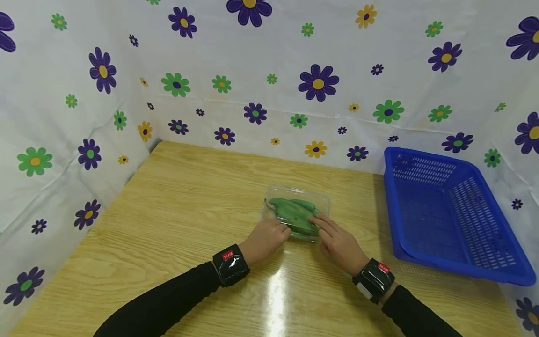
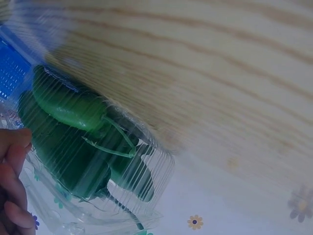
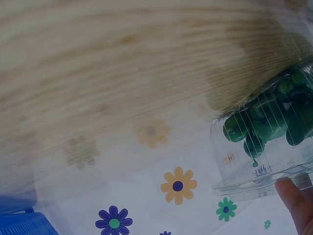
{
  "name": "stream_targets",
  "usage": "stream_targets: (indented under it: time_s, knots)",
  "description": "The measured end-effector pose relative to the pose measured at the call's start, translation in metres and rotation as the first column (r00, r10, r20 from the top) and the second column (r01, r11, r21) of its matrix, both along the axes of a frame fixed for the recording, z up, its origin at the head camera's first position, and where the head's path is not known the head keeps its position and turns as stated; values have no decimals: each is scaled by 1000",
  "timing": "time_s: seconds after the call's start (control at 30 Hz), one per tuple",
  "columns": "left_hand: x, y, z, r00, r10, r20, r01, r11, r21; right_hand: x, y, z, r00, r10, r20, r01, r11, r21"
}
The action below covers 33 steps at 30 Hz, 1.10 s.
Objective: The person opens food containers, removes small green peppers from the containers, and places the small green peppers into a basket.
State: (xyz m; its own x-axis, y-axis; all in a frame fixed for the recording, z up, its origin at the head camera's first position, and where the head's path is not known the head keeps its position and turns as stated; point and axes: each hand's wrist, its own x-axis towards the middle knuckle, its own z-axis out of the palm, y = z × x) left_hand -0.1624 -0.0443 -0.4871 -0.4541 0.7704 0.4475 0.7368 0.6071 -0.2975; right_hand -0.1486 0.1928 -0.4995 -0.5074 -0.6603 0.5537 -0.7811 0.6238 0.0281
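A clear plastic box [image 1: 294,189] sits on the table with several green peppers [image 1: 292,213] inside, some with long curved stems. In the left wrist view the peppers [image 2: 73,142] show through the ribbed side wall. My left hand [image 1: 266,238] is at the near left edge of the box, its fingers curled and pinching the rim. My right hand [image 1: 340,244] rests at the near right, its fingers extended over the top of the box. The right wrist view shows a fingertip [image 3: 288,191] touching the rim beside the peppers [image 3: 266,120].
A blue plastic basket [image 1: 433,267] with slotted sides stands at the right of the wooden table [image 1: 189,201]. A white cloth with printed flowers [image 1: 252,61] hangs behind the table and along both sides. Each wrist wears a black band [image 1: 231,265].
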Motion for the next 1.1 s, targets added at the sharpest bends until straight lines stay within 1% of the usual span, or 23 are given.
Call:
stream_targets:
  time_s: [0.13,0.33,0.53,0.6,0.63,0.7,0.8,0.9,1.03,1.1]
  knots:
    - [2,-1,3,1000,-1,-16,0,1000,-21,0,0,0,1000,1,9,-1,1000,-28]
    - [6,-1,6,997,-13,-78,12,1000,-12,0,0,2,1000,2,20,-1,998,-63]
    - [6,-2,2,991,-10,-133,8,1000,-19,0,1,5,1000,-10,23,11,998,-66]
    - [6,-2,1,990,-15,-143,11,1000,-29,0,2,9,1000,-9,25,11,996,-84]
    - [5,-3,3,989,-17,-147,13,999,-32,-2,1,14,1000,0,21,2,996,-93]
    - [3,-6,6,988,-15,-153,10,999,-35,-8,-2,22,1000,11,4,-11,996,-84]
    - [1,-9,8,989,2,-149,-6,1000,-28,-13,-5,29,999,31,-8,-32,999,-29]
    - [2,-9,8,990,9,-140,-11,1000,-16,-14,-5,26,1000,30,-3,-30,999,30]
    - [6,-6,7,995,-21,-95,19,999,-31,-9,3,19,999,37,-5,-37,999,36]
    - [6,-4,8,997,-16,-73,13,999,-47,-9,6,20,999,41,-19,-40,999,24]
